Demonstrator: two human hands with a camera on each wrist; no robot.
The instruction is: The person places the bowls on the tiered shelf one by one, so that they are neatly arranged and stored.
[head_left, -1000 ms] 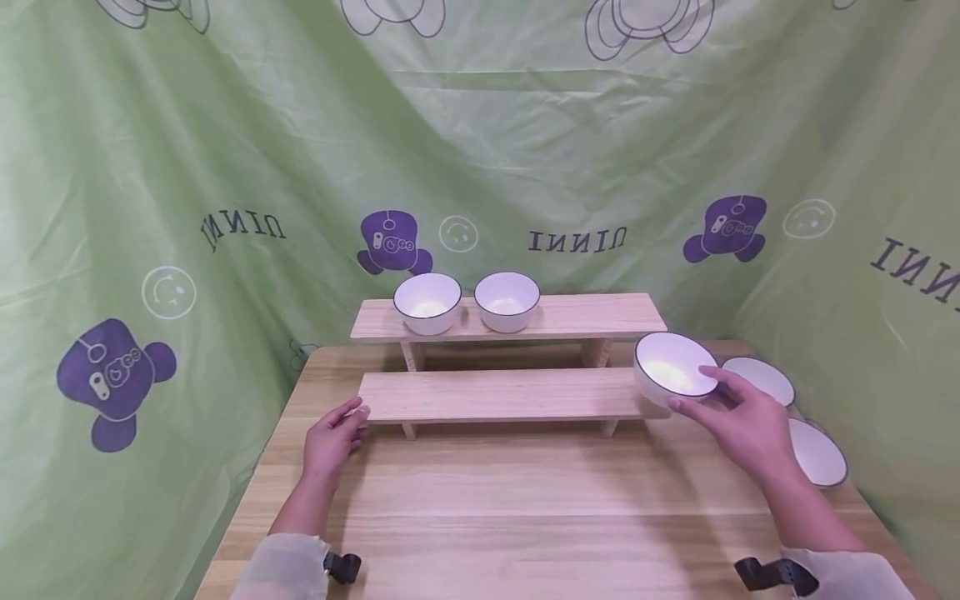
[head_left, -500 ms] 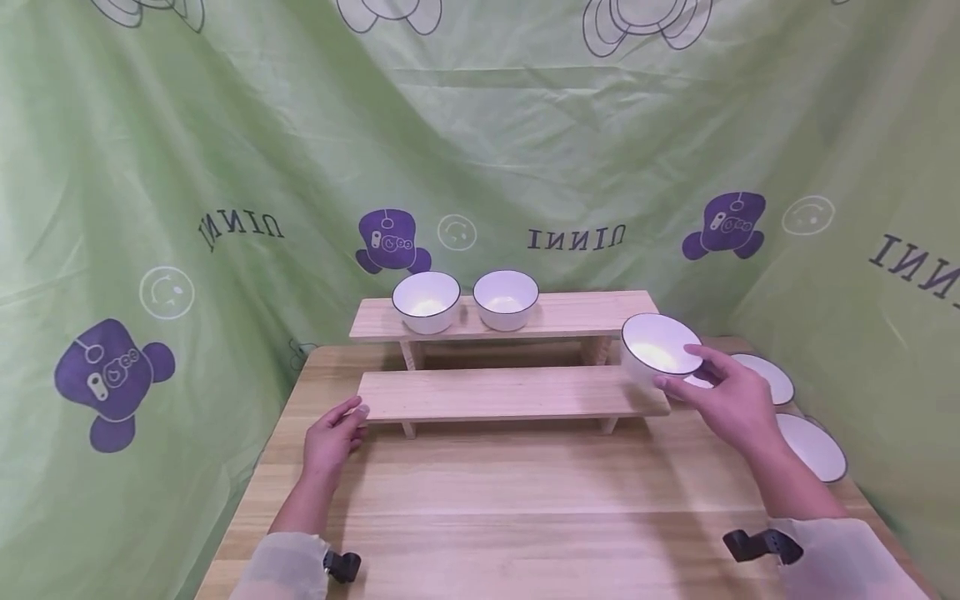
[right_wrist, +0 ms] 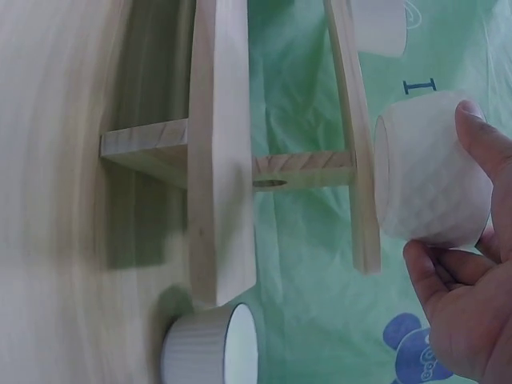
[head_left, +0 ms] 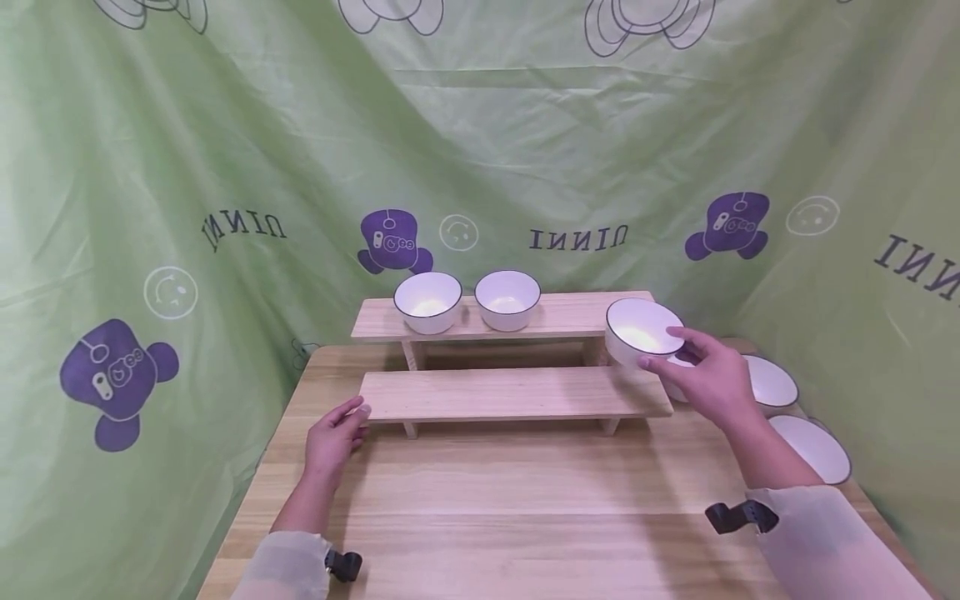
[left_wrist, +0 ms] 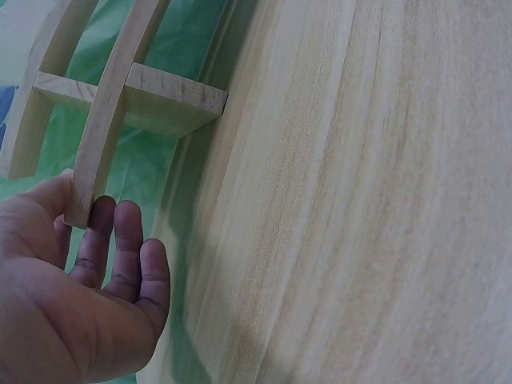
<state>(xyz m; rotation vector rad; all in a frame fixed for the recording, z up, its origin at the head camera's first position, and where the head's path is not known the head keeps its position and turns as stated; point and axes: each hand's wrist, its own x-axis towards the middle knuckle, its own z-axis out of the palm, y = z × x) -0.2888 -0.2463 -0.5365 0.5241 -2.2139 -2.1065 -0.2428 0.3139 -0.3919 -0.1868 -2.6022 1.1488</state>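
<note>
My right hand (head_left: 708,375) grips a white bowl (head_left: 639,327) with a dark rim, thumb and fingers on its side. The bowl is upright at the right end of the upper wooden shelf (head_left: 570,312); in the right wrist view its base (right_wrist: 384,180) is close to the board, and whether they touch I cannot tell. Two similar bowls, one left (head_left: 427,304) and one right (head_left: 507,300), stand on that shelf's left half. My left hand (head_left: 333,437) pinches the left end of the lower shelf board (head_left: 510,394), thumb and fingers on either side (left_wrist: 88,180).
At the table's right side are more white bowls: one partly behind my right hand (head_left: 677,385), one farther back (head_left: 771,383) and one nearer (head_left: 813,450). Green printed cloth (head_left: 480,150) hangs behind and beside the wooden table (head_left: 487,517).
My right hand has carried the bowl left, up and away from me, from beside the lower shelf's right end to the upper shelf's. My left hand has stayed at the lower board.
</note>
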